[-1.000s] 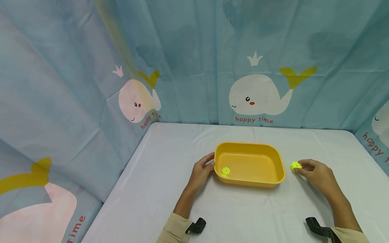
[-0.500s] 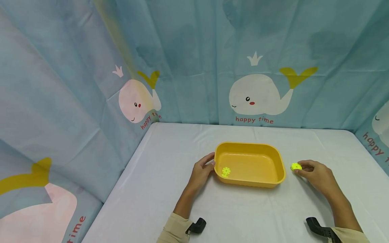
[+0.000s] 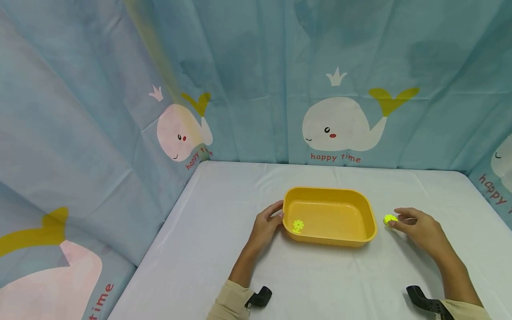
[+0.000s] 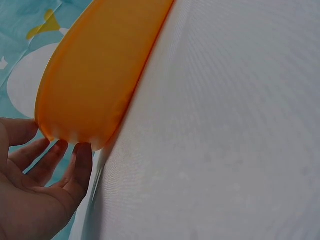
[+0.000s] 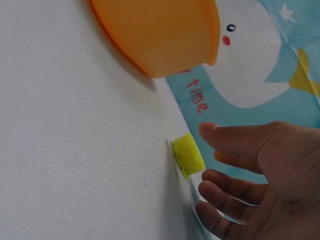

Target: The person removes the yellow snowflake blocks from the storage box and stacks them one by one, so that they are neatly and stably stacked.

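A yellow plastic tray [image 3: 332, 218] stands on the table, with my left hand [image 3: 265, 229] at its left end. In the left wrist view, that hand's thumb meets the tray's rim and its curled fingertips hold the end wall. Flower-shaped lime-yellow pieces [image 3: 298, 225] lie in the tray's near left corner. To the right of the tray, a small stack of lime-yellow notched pieces [image 5: 188, 155] stands on the tabletop. My right hand [image 3: 422, 231] is beside this stack. The right wrist view shows its thumb and fingers spread apart, with a gap between them and the stack.
A white cloth [image 3: 328, 280] covers the table. Blue curtains [image 3: 248, 80] printed with whales surround it at the back and sides. Black wrist mounts [image 3: 261, 297] project from both sleeves.
My right hand has loosened its fingers from the lime-yellow stack and lifted its index finger, shifting slightly right. The left hand has kept its place on the tray.
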`<state>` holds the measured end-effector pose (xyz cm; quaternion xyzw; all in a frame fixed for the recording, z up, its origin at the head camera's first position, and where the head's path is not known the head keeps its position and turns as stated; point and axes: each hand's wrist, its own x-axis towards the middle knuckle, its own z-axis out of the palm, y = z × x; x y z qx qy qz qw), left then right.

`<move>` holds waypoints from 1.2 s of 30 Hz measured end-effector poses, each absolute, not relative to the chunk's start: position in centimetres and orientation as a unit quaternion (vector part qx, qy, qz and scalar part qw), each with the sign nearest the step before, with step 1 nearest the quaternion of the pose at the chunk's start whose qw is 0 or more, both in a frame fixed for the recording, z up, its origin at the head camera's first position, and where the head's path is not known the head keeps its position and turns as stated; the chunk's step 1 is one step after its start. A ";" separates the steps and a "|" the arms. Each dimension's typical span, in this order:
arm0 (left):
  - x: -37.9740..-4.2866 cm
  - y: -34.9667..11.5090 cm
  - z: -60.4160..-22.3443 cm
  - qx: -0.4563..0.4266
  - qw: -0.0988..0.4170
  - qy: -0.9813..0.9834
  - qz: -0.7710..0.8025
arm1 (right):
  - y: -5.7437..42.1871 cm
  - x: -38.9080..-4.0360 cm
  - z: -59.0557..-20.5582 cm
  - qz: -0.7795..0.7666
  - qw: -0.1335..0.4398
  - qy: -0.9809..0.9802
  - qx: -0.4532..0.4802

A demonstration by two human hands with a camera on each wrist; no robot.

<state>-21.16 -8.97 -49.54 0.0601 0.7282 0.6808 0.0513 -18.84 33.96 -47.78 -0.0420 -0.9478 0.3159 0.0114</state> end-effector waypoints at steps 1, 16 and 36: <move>-21.2 -8.9 -49.5 0.061 0.051 0.729 0.680 | 34.0 -18.8 -47.7 0.318 0.012 -0.947 -0.040; -21.1 -9.0 -49.6 0.056 0.056 0.728 0.681 | 32.0 -18.7 -46.4 0.348 0.084 -0.933 -0.029; -21.2 -9.0 -49.6 0.065 0.062 0.710 0.698 | 25.8 -19.2 -44.6 0.424 0.155 -0.889 0.071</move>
